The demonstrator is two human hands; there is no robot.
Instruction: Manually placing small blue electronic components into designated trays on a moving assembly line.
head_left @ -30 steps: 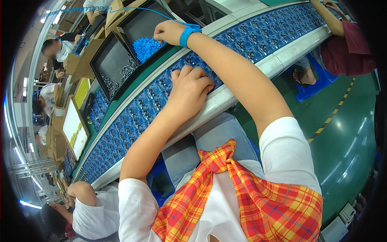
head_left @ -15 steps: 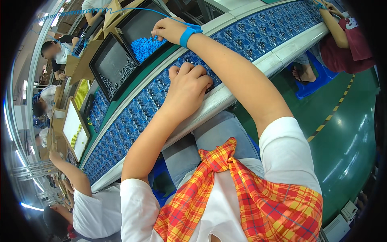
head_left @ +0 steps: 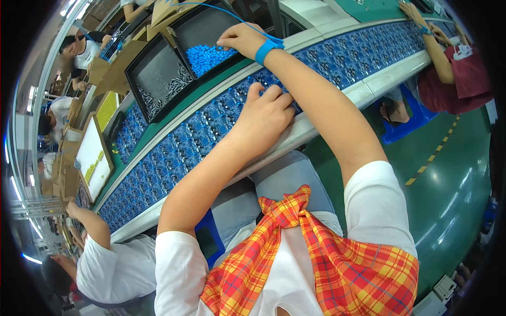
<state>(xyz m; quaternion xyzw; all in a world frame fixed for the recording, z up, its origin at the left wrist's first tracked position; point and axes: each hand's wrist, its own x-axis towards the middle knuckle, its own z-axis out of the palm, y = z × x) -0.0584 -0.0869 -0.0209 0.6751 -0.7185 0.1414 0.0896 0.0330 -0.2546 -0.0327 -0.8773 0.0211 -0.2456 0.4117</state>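
My right hand (head_left: 243, 41) is closed in a pinch over a black tray (head_left: 182, 25) of small blue plastic parts (head_left: 206, 59). Its fingertips are just at the pile's edge, and whatever is between them is too small to make out. A blue wrist strap (head_left: 268, 49) with a coiled cord circles that wrist. My left hand (head_left: 266, 118) rests lower on the long row of blue circuit boards (head_left: 184, 150), its fingers curled down toward the boards. Those fingertips are partly hidden, so what they grip cannot be seen.
A second black tray (head_left: 153, 79) with small grey metal parts adjoins the first. Further left stands a white board (head_left: 94, 160) with yellow pieces. The conveyor's metal rail (head_left: 337, 105) runs in front of me. Co-workers sit at left and right, one beside a blue stool (head_left: 416, 116).
The whole view has shifted slightly, so trays and boards appear further right. Both hands stay at about the same places over the blue parts and the boards, their fingers still curled.
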